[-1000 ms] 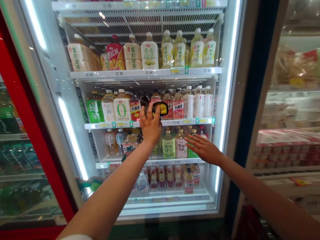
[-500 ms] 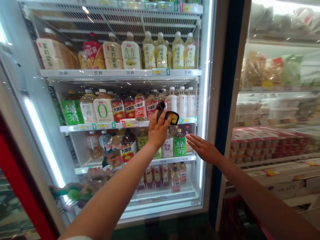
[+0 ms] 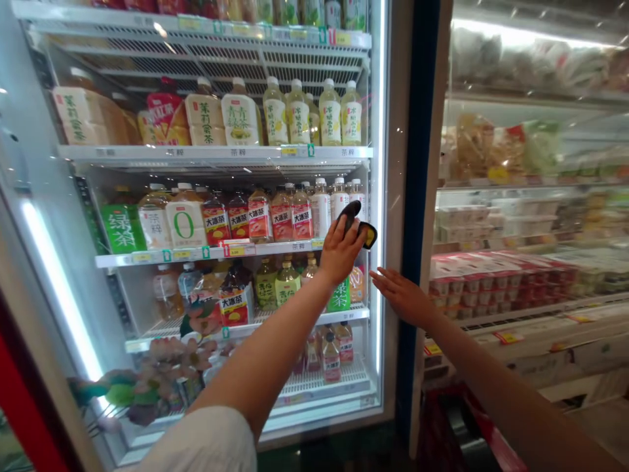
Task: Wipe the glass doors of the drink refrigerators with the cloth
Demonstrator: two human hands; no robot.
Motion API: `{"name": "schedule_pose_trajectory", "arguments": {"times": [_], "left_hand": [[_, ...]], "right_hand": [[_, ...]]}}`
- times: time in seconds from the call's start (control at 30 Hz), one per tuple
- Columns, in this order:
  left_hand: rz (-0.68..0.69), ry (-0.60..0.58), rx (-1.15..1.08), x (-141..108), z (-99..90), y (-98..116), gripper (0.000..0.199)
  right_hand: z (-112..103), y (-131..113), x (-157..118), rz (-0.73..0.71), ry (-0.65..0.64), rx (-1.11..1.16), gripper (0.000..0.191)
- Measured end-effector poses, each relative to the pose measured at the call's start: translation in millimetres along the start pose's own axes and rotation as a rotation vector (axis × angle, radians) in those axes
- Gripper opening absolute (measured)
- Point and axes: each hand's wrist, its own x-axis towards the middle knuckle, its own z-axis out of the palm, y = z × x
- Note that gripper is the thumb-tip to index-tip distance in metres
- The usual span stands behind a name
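At a lit drinks fridge in a shop, we grip a small black-and-yellow object in our raised left hand, level with the bottled teas; our open right hand, fingers spread, stays just beside the lit door edge.

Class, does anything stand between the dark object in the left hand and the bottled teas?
Yes, apparently: the cooler's glass door shows reflections, so it seems to separate the left hand and dark object from the bottled teas.
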Motion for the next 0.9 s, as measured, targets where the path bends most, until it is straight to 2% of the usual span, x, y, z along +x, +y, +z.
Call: {"name": "schedule_pose_trajectory", "arguments": {"times": [0.07,0.17,0.23,0.3,0.4,0.43,0.5,0.6,0.67,0.7,0.77,0.83,0.9], "left_hand": [[0.072,-0.016,-0.004,-7.5,3.9,11.5,0.039],[0.335,-0.077,-0.066,-36.9,5.3,24.2,0.033],[0.425,-0.111,-0.099,-40.9,5.2,24.9,0.034],[0.357,-0.099,-0.097,-24.2,6.2,21.9,0.039],[0.131,-0.057,-0.077,11.0,10.9,21.9,0.046],[0.096,-0.058,-0.078,16.5,13.2,24.8,0.048],[0.148,-0.072,-0.092,13.5,18.1,34.4,0.047],[0.383,-0.089,-0.133,-4.7,26.1,50.0,0.04],[0.477,-0.099,-0.145,-1.7,31.4,53.9,0.037],[0.487,-0.101,-0.141,7.6,33.5,53.1,0.036],[0.432,-0.083,-0.113,37.2,35.6,47.7,0.034],[0.308,-0.035,-0.08,66.8,35.2,41.9,0.037],[0.168,0.012,-0.059,80.5,34.5,40.6,0.041]], "right_hand": [[-2.8,0.6,-3.0,-0.001,-0.01,-0.027,0.054],[-2.9,-0.5,-12.7,-0.006,-0.029,-0.055,0.049],[-3.0,0.4,-18.1,-0.023,-0.033,-0.063,0.047],[-5.2,3.2,-20.2,-0.032,-0.027,-0.066,0.047],[-12.4,8.0,-19.1,0.016,-0.01,-0.061,0.05],[-15.3,9.0,-18.5,0.047,0.0,-0.057,0.05],[-20.7,10.0,-17.5,0.132,0.037,-0.048,0.053],[-26.7,11.5,-13.7,0.27,0.107,-0.028,0.06],[-29.1,14.8,-7.7,0.328,0.147,0.002,0.066],[-29.9,17.6,-3.8,0.351,0.169,0.017,0.069],[-31.0,24.7,3.8,0.404,0.224,0.039,0.075],[-31.6,31.8,8.9,0.467,0.287,0.056,0.078],[-31.5,36.7,10.0,0.515,0.345,0.082,0.08]]}}
